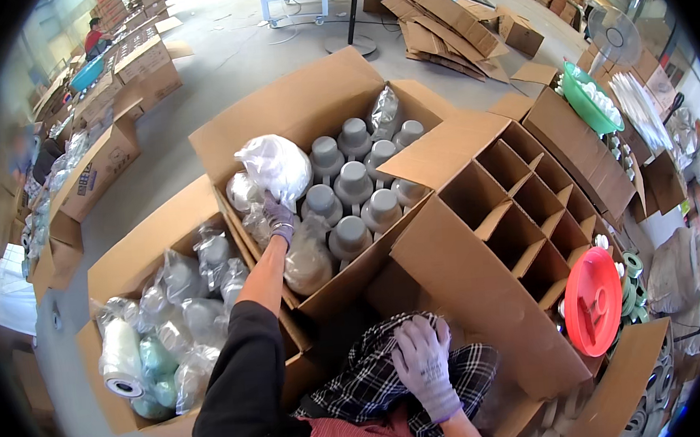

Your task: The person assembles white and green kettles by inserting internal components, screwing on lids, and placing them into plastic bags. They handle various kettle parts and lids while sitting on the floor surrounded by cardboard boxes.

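Observation:
My left hand point(278, 215), in a grey glove, reaches into an open cardboard box point(301, 100) and grips a white thread cone wrapped in a clear plastic bag point(276, 165), lifted above the box's left side. The box holds several upright grey thread cones point(353, 183), some bagged. My right hand point(423, 365), also gloved, rests flat on my knee on checked cloth, holding nothing. A second open box point(138, 262) to the left holds several bagged white and pale green cones point(163, 329).
A tilted cardboard box with divider cells point(520, 215) stands to the right. A red round plate point(593, 300) and a green basin point(587, 98) sit further right. Flattened cartons point(442, 25) lie on the concrete floor behind. More boxes line the left side, where a person point(95, 33) sits far back.

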Motion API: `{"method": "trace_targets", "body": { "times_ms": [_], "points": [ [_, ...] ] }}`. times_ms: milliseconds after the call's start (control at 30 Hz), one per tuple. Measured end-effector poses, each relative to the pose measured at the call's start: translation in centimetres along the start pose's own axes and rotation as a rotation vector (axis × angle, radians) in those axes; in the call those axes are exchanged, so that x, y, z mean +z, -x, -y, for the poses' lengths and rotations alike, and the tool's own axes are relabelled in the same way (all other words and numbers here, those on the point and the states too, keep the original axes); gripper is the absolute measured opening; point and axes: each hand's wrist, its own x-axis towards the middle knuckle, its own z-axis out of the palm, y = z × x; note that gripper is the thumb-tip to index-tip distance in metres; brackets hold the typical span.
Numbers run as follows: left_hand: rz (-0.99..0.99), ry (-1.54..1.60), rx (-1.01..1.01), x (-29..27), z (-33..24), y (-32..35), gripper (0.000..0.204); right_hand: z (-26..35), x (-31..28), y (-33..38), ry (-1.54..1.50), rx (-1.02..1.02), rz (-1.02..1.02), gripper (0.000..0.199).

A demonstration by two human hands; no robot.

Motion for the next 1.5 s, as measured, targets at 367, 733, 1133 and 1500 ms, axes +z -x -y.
{"method": "trace_targets", "body": {
  "times_ms": [367, 733, 1133, 1500],
  "points": [
    [0.699, -1.326, 0.252, 4.6, -9.0, 0.9, 0.043, -1.0, 1.7, -1.0, -0.048, 0.033, -0.137, 0.027],
    [0.724, -1.428, 0.416, 5.0, -6.2, 1.5, 0.076, -1.4, 0.9, 0.4, -0.119, -0.026, -0.191, 0.028],
    [1.25, -0.16, 0.648, -7.4, -35.5, 21.2, 0.078, 1.7, -5.2, -4.2, -0.591, 0.017, -0.467, 0.049],
    [0.682, -1.078, 0.091, 3.9, -1.7, 1.2, 0.056, -18.4, -19.2, 6.6, 0.697, 0.552, -0.398, 0.015]
  ]
}}
